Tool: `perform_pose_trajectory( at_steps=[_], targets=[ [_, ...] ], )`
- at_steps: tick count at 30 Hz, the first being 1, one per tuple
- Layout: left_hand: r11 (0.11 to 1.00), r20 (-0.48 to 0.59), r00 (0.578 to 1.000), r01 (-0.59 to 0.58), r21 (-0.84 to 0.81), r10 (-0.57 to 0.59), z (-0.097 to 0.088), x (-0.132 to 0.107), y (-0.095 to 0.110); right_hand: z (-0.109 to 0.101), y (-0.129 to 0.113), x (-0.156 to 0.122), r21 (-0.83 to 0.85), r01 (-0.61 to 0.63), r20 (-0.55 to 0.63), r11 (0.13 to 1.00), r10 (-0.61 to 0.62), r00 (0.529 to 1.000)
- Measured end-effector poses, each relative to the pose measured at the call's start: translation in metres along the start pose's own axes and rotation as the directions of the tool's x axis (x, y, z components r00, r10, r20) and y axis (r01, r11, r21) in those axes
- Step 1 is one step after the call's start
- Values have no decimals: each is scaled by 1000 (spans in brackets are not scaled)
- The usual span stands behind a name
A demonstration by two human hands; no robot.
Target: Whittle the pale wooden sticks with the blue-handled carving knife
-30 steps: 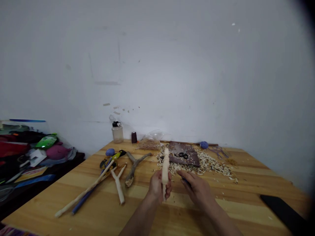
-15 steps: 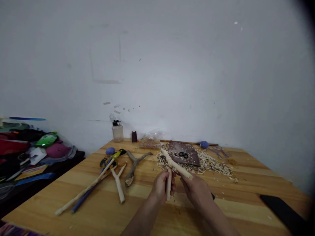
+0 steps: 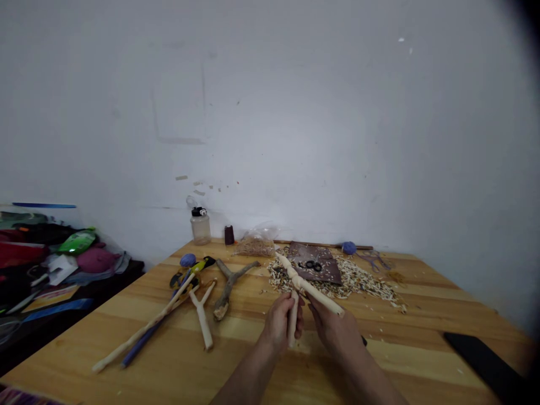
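Note:
My left hand (image 3: 279, 323) is closed around the lower stem of a peeled, forked branch (image 3: 294, 281), held above the table. Its pale fork arms run from upper left to lower right, the right one passing over my right hand (image 3: 337, 329). That hand is closed beside the fork. A dark end (image 3: 364, 341) shows at its outer edge, apparently the handle of a tool; the rest is hidden by the hand. Beyond the branch, wood shavings (image 3: 363, 281) are scattered around and over a dark brown sheet (image 3: 331, 272), where black-handled scissors (image 3: 313, 265) lie.
To the left lie a small peeled fork (image 3: 203, 326), a bark-covered fork (image 3: 228, 289) and long sticks (image 3: 139, 334). A bottle (image 3: 201, 228), a dark thread spool (image 3: 229, 235) and a clear bag (image 3: 255, 244) stand near the wall. A black flat object (image 3: 481, 357) lies right.
The forked branch has turned slightly, its right arm now reaching further right and down over my right hand. Both hands keep their grip and have shifted a little.

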State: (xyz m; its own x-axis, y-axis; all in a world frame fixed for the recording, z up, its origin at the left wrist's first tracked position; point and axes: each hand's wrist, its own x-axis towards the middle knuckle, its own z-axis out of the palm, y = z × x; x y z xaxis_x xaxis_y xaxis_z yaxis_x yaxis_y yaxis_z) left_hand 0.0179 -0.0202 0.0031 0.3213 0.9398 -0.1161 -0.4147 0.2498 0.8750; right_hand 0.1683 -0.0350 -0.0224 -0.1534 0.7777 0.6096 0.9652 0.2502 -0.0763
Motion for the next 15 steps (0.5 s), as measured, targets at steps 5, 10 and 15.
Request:
perform_pose_trajectory(
  at_steps=[5,10,15],
  targets=[
    [1000,-9,1000,-18,-14,18,0,1,0,-5,-4,2,65,-72,17,995,71,997],
    [999,-17,998,-53,-7,53,-2,3,-6,-1,-4,-1,7,-7,6,1000,7,1000],
    [998,-2,999,-40,-40,40,0,1,-3,-1,-5,-1,-39,-43,60,998,45,997]
  ],
)
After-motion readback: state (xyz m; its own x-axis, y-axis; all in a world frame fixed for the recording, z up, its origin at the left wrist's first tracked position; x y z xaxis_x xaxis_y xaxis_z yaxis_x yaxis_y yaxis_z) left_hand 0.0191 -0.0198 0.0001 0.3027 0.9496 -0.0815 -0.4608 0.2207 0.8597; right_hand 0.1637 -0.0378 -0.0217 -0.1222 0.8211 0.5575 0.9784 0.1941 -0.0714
